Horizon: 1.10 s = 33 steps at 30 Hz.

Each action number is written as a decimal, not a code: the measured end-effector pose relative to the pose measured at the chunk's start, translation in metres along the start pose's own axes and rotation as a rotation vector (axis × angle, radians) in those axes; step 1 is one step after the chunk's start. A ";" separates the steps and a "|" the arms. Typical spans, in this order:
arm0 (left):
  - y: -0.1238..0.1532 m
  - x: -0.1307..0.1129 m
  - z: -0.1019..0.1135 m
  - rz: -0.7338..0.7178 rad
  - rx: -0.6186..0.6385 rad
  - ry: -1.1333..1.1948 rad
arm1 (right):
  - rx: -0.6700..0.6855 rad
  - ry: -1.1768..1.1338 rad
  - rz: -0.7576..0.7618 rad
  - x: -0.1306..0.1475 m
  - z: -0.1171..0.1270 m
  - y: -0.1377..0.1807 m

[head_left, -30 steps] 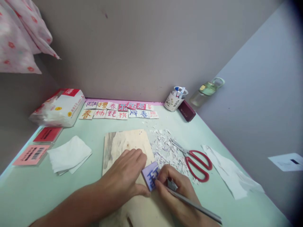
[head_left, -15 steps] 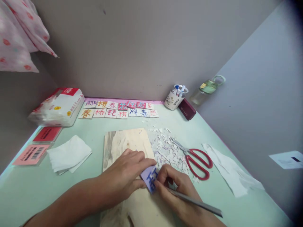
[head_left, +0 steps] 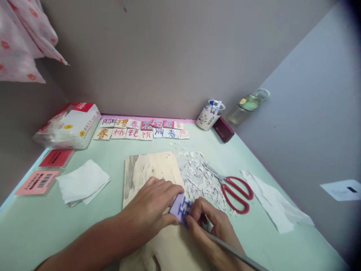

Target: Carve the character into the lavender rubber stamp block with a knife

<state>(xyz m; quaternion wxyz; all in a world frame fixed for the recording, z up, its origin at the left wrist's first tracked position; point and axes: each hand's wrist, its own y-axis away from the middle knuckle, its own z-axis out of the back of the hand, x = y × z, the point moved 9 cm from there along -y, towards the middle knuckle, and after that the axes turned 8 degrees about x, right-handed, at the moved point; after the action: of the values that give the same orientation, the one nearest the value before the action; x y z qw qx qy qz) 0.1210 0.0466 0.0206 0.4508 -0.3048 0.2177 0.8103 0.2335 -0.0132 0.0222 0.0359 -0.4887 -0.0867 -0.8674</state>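
My left hand [head_left: 156,203] pinches a small purple carving block [head_left: 175,209] between thumb and fingers, over a wooden board [head_left: 152,165]. Blue strokes of a character cover the block's right part. In my right hand [head_left: 210,226] is a slim grey metal carving knife [head_left: 225,246], gripped like a pen, its shaft pointing down to the lower right. The right fingertips are against the block's right edge and hide the knife's tip. Pale shavings [head_left: 201,184] are scattered beside the board, close above my right hand.
Red-handled scissors [head_left: 237,194] lie right of the shavings, near a crumpled white tissue [head_left: 270,199]. Folded tissues [head_left: 83,180] lie to the left. Two rows of character tiles [head_left: 134,133] line the back, between a tissue pack [head_left: 76,128] and a can [head_left: 207,117]. A bottle [head_left: 245,105] stands behind.
The purple block has turned a little and shifted slightly right in my left hand. The knife's rear end has swung lower, and my right hand has moved slightly with it.
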 end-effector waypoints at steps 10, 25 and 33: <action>-0.001 0.002 0.005 -0.003 0.036 0.058 | -0.056 0.163 0.105 0.010 0.001 0.003; 0.002 0.000 0.006 0.002 0.003 0.048 | -0.072 0.134 0.127 0.009 -0.002 0.007; 0.003 -0.001 0.006 0.011 0.019 0.060 | -0.056 0.106 0.091 0.005 -0.002 0.008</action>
<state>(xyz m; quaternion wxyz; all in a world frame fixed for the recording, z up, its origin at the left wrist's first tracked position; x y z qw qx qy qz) 0.1174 0.0483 0.0255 0.4426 -0.3234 0.2404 0.8011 0.2299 -0.0211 0.0266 0.0663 -0.4463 -0.0379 -0.8916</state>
